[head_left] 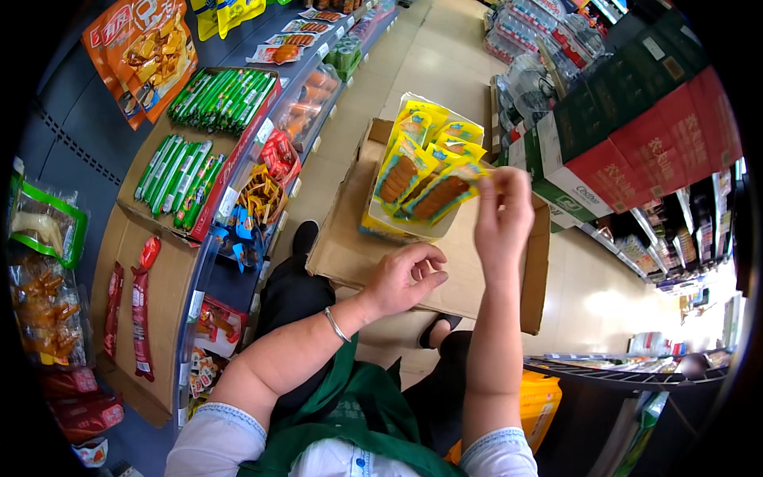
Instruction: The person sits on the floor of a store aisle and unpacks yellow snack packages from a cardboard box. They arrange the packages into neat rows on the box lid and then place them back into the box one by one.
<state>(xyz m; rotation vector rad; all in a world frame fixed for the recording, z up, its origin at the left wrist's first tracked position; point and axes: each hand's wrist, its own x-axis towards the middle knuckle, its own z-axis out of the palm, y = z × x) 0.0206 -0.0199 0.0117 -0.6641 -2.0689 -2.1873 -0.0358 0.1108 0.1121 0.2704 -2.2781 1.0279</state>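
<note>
A yellow display box (pixel 380 222) full of yellow snack packets stands in an open brown cardboard carton (pixel 350 258) in front of me. The packets have clear windows showing brown, ridged food. My right hand (pixel 506 211) pinches the upper right corner of the front packet (pixel 442 193), which leans out over the box's near right edge. Close to the box's near side, my left hand (pixel 407 278) hovers over the carton with fingers loosely curled and nothing visible in them. A silver bangle (pixel 336 325) circles the left wrist.
On the left, a shelf carries green stick snacks (pixel 222 99), two red sticks (pixel 141 318) in a cardboard tray (pixel 171 278) and hanging orange bags (pixel 143 56). Stacked red and green cartons (pixel 636 151) stand to the right. A yellow container (pixel 540 409) is beside my right arm.
</note>
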